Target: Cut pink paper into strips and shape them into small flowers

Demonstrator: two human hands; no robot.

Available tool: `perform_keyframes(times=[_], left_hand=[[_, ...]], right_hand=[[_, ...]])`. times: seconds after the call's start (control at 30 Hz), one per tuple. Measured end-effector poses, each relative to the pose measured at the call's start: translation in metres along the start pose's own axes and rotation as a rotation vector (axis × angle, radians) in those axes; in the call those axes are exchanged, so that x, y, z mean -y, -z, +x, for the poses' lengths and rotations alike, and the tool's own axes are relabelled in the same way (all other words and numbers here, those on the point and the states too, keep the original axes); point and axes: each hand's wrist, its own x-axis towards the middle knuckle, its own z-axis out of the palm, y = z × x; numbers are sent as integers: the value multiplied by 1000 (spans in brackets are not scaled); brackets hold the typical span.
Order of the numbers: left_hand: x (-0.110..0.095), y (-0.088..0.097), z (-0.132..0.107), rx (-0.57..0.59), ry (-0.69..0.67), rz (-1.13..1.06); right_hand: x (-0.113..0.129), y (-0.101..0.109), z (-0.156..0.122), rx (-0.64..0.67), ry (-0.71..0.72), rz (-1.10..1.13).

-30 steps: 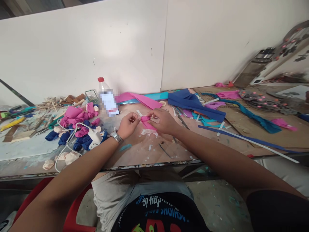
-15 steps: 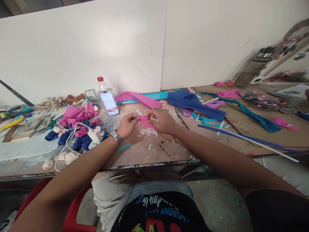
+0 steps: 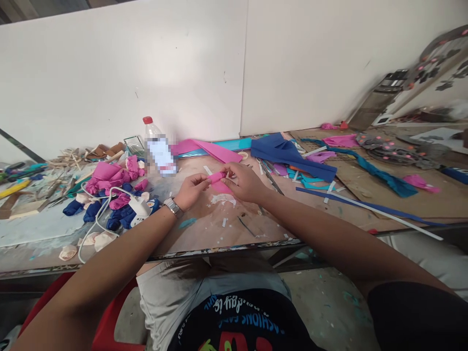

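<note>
A strip of pink crepe paper (image 3: pixel 218 185) is stretched between my two hands above the table, its right end bunched into a small roll. My left hand (image 3: pixel 193 190) pinches the strip's left side between thumb and fingers. On the other side, the fingers of my right hand (image 3: pixel 242 182) are closed around the rolled end and partly hide it. Just below the strip, a whitish smear marks the table (image 3: pixel 204 229). To the left of my hands lies a pile of pink crumpled paper flowers (image 3: pixel 106 175) with dark blue ones (image 3: pixel 126 214).
A phone (image 3: pixel 163 155) leans on a bottle (image 3: pixel 149 126) behind my hands. A white plug with cable (image 3: pixel 139 205) lies at left. Blue paper (image 3: pixel 292 158), a pink strip (image 3: pixel 208 148) and a long white stick (image 3: pixel 387 214) lie behind and to the right.
The view has shifted slightly, so the scene sits a little further left. Both hands keep hold of the pink strip, and its left part is now tilted a bit more.
</note>
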Motion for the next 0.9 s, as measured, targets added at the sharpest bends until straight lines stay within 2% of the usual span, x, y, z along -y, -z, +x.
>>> perform_keyframes(times=[0.17,0.4,0.57,0.77,0.9], left_hand=[[1,2,0,-14,18,-23],[-3,-1,-3,123,-38,56],[-1,2,-3,-70,-158,125],[-5,-3,-7,72,-277,95],[-5,-6,-9,87,-304,99]], right_hand=[[0,-1,0,-22,-11,-4],[-1,0,-1,-31,-32,-3],[0,0,0,-11,-23,-11],[2,-1,-1,73,48,-7],[5,-1,-1,99,78,-9]])
